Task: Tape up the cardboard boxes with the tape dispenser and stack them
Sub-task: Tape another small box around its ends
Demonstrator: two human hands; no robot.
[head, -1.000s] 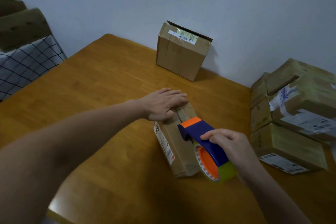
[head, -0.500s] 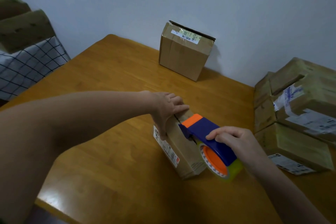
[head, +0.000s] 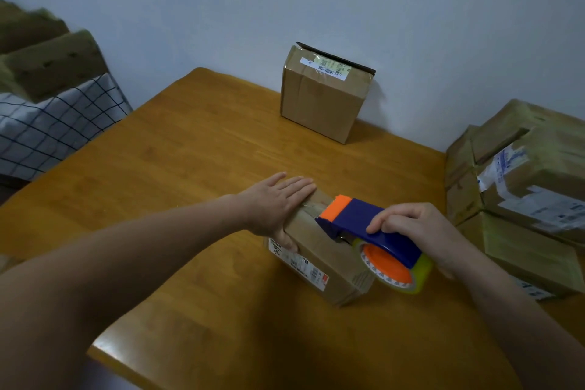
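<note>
1. your left hand (head: 278, 204) lies flat on the far end of the small box (head: 332, 258), fingers straight and together, thumb dropped over the near side. it presses rather than grips, most likely to pin the flaps shut and stop the box sliding when the tape pulls.
2. your right hand (head: 421, 233) is curled round the blue handle of the tape dispenser (head: 357, 215). its orange nose sits on the box top just beside your left hand, a sensible start, since from there the strip can run along the seam toward you.
3. the tape roll (head: 391, 269) sits off the near right corner of the box, over the worktop (head: 190, 168). whether any tape has stuck down, i cannot tell.
4. the small box lies mid-worktop, angled to the front edge, well apart from the upright box (head: 323, 101) by the wall and the pile of boxes (head: 531, 199) at your right — room to swing the dispenser.
5. the taping looks barely begun; stacking is not yet started. the next pull calls for firm downward pressure — ease up on your left hand and the box may skid.
</note>
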